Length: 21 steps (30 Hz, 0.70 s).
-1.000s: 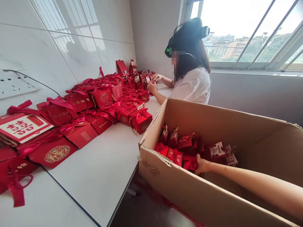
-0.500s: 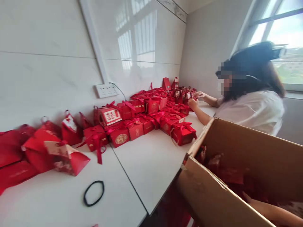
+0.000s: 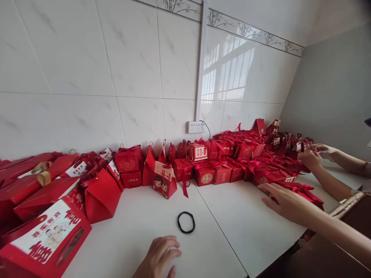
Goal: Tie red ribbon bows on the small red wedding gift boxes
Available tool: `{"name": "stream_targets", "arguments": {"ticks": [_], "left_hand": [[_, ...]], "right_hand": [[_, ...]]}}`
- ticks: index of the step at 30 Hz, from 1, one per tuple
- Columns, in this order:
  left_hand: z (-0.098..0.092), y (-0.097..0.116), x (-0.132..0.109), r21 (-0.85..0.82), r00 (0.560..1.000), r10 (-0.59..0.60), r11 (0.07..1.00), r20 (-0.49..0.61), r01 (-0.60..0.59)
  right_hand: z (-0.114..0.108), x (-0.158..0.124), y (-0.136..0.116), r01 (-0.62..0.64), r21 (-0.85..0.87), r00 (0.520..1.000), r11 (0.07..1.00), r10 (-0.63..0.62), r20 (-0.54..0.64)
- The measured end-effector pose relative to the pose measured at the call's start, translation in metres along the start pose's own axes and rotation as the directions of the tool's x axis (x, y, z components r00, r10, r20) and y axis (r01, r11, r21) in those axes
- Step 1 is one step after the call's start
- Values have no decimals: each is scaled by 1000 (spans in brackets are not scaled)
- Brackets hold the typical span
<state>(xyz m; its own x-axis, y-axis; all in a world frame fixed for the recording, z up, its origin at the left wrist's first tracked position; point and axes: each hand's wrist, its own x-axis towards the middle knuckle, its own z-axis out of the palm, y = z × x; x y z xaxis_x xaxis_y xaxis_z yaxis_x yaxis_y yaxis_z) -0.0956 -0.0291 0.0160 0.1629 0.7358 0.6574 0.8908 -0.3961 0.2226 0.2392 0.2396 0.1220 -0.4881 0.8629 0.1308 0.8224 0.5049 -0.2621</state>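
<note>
My left hand is at the bottom middle, low over the white table, its fingers loosely apart and nothing in them. Just beyond its fingertips lies a black elastic band. From the right side my right hand stretches out, palm down, fingers apart, beside a heap of red gift boxes with ribbons. No object shows in it. One ribboned red box is partly behind my right forearm. A small triangular box with two printed cartoon figures stands on the table between my hands.
Large red gift bags crowd the left side. Another person's hands work among small red packets at the far right. A cardboard box borders the table on the lower right. A power socket sits on the tiled wall.
The view has swung left. My right hand has come out of the cardboard box and now reaches over the table. My left hand has come into view near the black band.
</note>
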Motion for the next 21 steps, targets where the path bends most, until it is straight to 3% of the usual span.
{"name": "stream_targets", "arguments": {"ticks": [2,5,9,12,15,21], "left_hand": [[-23,-14,-2,29,999,-44,999,-22,44],[-47,-23,-11,32,990,-122,992,-70,125],[-51,-24,-24,-23,988,-98,995,-117,95],[-42,-29,-30,-63,988,-89,995,-127,82],[-36,-35,-32,-115,988,-120,987,-102,108],[-41,-28,-28,-154,983,-181,972,-25,175]], "right_hand": [[27,26,-49,76,0,997,997,-76,27],[73,64,-115,52,6,999,999,-52,-8],[114,96,-171,-75,50,983,996,82,-165],[127,103,-186,-120,93,948,988,142,-284],[134,103,-184,-109,119,917,987,146,-371],[138,101,-170,-50,151,905,987,109,-412]]}}
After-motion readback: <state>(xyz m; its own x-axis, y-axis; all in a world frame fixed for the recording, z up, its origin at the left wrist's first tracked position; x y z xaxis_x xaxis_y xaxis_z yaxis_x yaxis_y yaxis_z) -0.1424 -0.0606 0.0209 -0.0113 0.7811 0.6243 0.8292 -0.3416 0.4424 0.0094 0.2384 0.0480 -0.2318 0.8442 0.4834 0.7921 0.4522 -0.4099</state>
